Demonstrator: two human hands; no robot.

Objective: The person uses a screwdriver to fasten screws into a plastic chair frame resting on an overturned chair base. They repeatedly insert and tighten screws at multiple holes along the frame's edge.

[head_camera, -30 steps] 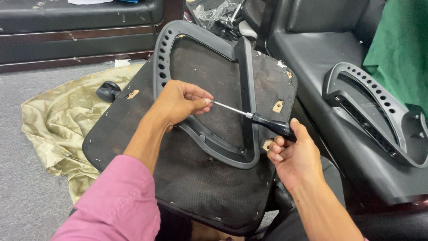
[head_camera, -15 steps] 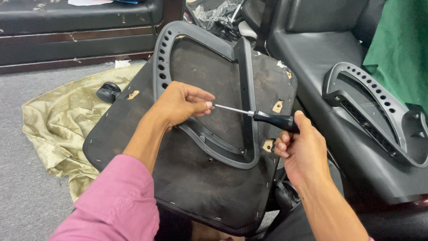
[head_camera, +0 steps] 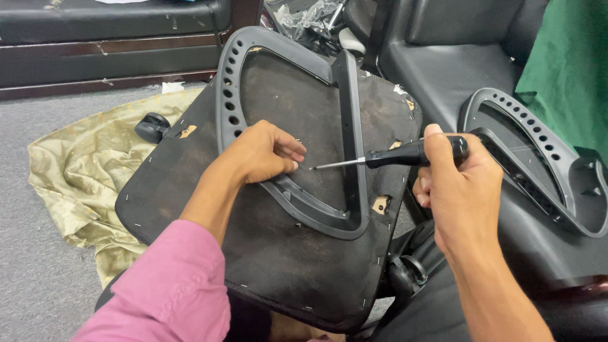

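An upturned chair seat (head_camera: 278, 266), black fabric with staples along its edges, lies in front of me. A grey plastic armrest frame (head_camera: 351, 126) with a row of holes rests on it. My left hand (head_camera: 263, 152) presses on the lower bar of that frame, fingers curled near the screwdriver tip. My right hand (head_camera: 459, 190) grips the black handle of a screwdriver (head_camera: 373, 161), whose thin metal shaft points left toward the frame bar by my left fingers.
A second grey armrest frame (head_camera: 538, 152) lies on a black sofa seat (head_camera: 443, 69) at the right, next to green cloth (head_camera: 570, 69). A gold cloth (head_camera: 69, 177) is spread on the grey carpet at left, with a black caster wheel (head_camera: 152, 126). Another dark sofa (head_camera: 95, 44) stands behind.
My right hand has risen and shifted right, drawing the screwdriver back so its tip now sits just off my left fingers. My left hand stays on the frame bar.
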